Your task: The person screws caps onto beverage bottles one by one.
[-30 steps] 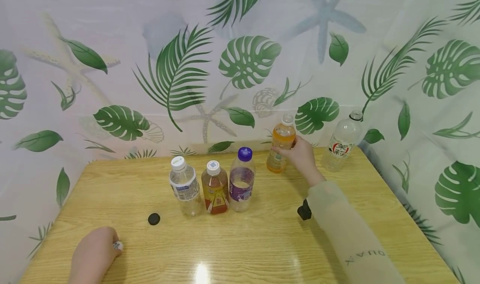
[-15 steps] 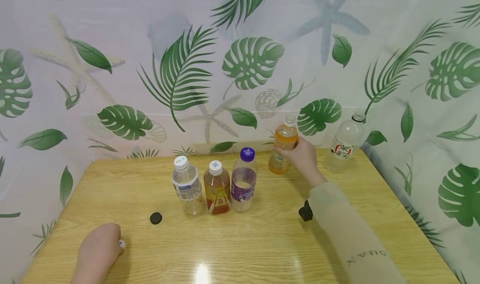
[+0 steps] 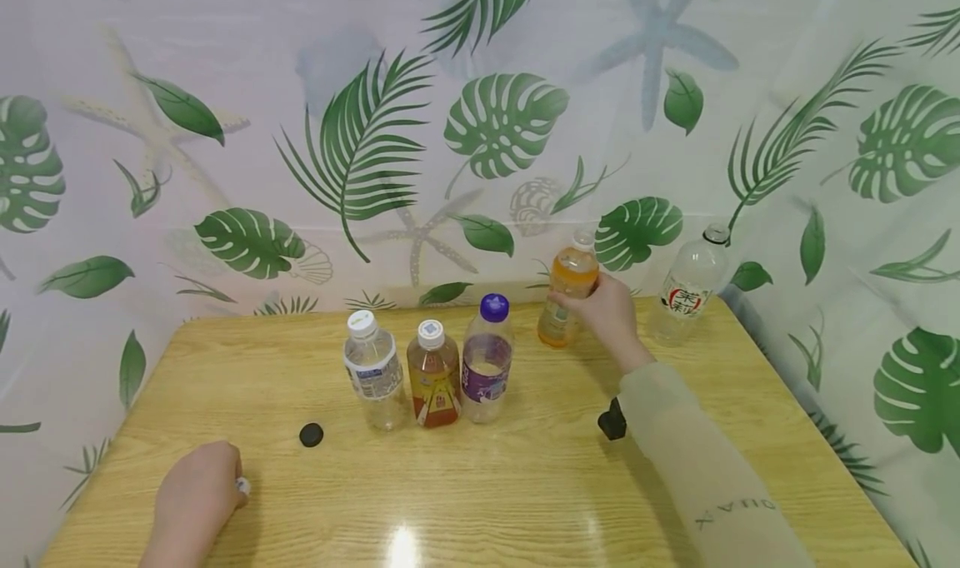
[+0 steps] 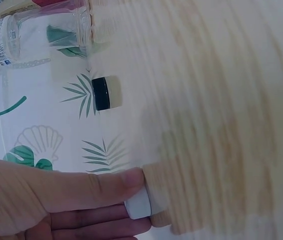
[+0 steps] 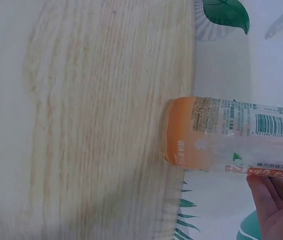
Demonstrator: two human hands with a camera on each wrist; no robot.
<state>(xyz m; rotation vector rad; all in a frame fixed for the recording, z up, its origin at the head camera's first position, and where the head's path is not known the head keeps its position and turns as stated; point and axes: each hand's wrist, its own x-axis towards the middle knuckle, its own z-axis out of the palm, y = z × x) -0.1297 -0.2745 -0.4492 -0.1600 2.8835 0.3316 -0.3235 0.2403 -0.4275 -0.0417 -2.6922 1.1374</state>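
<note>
My right hand point(image 3: 606, 311) grips an orange-labelled bottle point(image 3: 572, 278) around its middle near the table's back edge. The bottle's mouth looks uncapped in the head view, and its base point(image 5: 174, 132) meets the table in the right wrist view. At the front left, my left hand point(image 3: 197, 493) pinches a white bottle cap point(image 4: 139, 204) between thumb and fingers, low on the tabletop. A black cap point(image 3: 311, 435) lies on the wood beyond that hand. To the right of the held bottle stands a clear, uncapped bottle point(image 3: 684, 291) with a red and black label.
Mid-table stand a clear white-capped bottle point(image 3: 375, 376), a brown tea bottle point(image 3: 434, 381) and a purple-capped bottle point(image 3: 487, 364), close together. A small black object point(image 3: 612, 422) shows beside my right sleeve. A leaf-patterned sheet point(image 3: 480, 135) hangs behind the wooden table point(image 3: 465, 501).
The head view shifted slightly between the first two frames. Both hands keep their holds on the bottle and the cap, with hardly any movement.
</note>
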